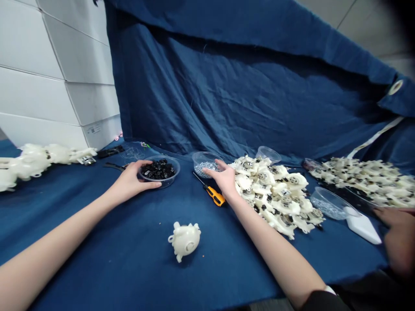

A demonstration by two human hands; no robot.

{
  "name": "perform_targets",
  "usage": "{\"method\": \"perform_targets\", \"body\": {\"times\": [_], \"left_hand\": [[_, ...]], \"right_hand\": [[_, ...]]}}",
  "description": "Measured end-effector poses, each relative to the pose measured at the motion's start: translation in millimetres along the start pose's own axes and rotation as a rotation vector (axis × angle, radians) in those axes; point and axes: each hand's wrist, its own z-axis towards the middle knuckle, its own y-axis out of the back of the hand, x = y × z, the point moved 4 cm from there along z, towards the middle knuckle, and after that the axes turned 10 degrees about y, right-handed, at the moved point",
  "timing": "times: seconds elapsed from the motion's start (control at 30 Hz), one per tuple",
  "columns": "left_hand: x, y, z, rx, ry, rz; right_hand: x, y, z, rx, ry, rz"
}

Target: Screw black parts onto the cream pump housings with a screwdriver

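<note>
My left hand curls around the rim of a clear plastic bowl heaped with small black parts. My right hand rests at the edge of a smaller clear bowl of silver screws, fingers apart, beside a large pile of white plastic housings. An orange-handled screwdriver lies just below that hand. One white rounded housing sits alone on the navy cloth.
A co-worker's hand enters at right, near a white block, a tilted bowl of screws and another white pile. A clear bowl stands behind the pile. White parts and pliers lie left, before stacked white cartons.
</note>
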Motion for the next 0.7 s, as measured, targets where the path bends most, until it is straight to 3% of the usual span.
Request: {"method": "perform_targets", "body": {"times": [0.13,0.23,0.4,0.53,0.7], "left_hand": [[6.1,2.4,4.7,0.007,0.039,0.012],[12.2,7.7,7.4,-0.060,0.079,0.035],[14.9,12.2,6.8,-0.110,0.119,0.005],[11.8,19.0,5.3,-0.060,0.118,0.032],[13.1,26.4,1.9,0.100,0.060,0.124]], "right_hand": [[4.4,-7.0,-15.8,0.129,-0.008,0.034],[12.5,-18.1,-30.4,0.255,0.016,0.010],[22.3,-26.5,-46.6,0.450,0.088,-0.219],[23.6,-23.0,-44.6,0.487,0.103,-0.418],[18.0,-23.7,-40.1,0.443,0.114,-0.585]]}}
